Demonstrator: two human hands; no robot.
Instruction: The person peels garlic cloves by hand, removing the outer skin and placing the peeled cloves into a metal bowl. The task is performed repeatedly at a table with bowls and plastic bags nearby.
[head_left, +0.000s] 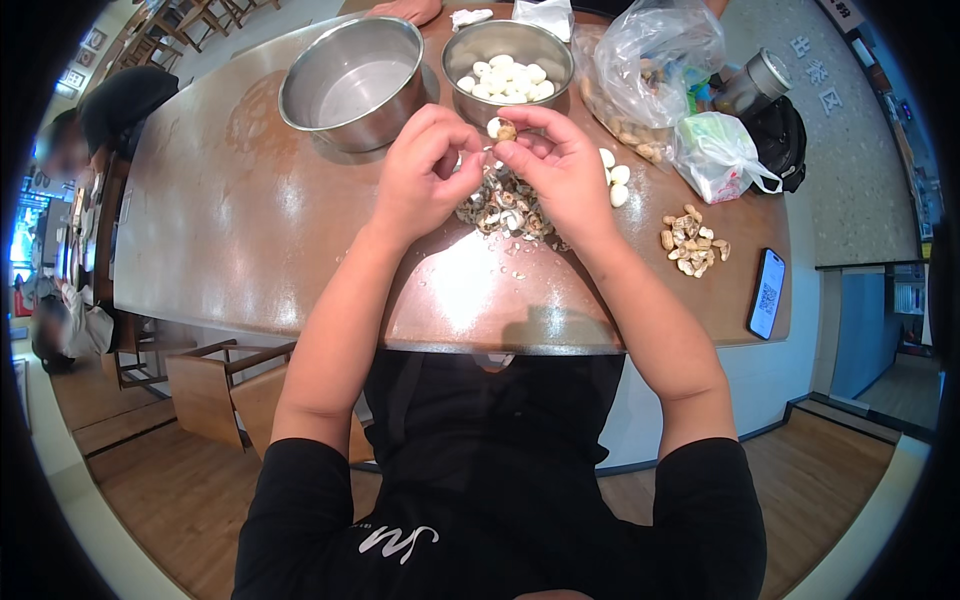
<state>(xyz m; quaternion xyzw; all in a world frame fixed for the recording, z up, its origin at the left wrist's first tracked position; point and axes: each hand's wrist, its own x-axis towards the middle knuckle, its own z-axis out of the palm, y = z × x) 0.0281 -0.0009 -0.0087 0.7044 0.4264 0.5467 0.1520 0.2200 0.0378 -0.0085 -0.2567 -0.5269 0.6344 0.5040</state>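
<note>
A partly peeled quail egg (496, 127), white on one side with speckled shell on the other, is held between the thumb and fingers of my right hand (562, 169). My left hand (427, 176) is curled just left of it; whether a bit of shell is between its fingertips cannot be made out. Beneath both hands lies a heap of broken speckled eggshells (510, 210), with small crumbs and wet drops around. Several peeled eggs (619, 175) rest on the table right of my right hand. Beyond it, a steel bowl (457, 64) contains many peeled eggs (510, 79).
Another steel bowl (360, 82) stands back left, apparently with clear liquid. At right are plastic bags with peanuts (637, 135), a tied bag (716, 154), a jar (757, 79), a black pouch (780, 142), peanut shells (694, 244) and a phone (766, 292). Another person's hand (409, 9) rests at the far edge.
</note>
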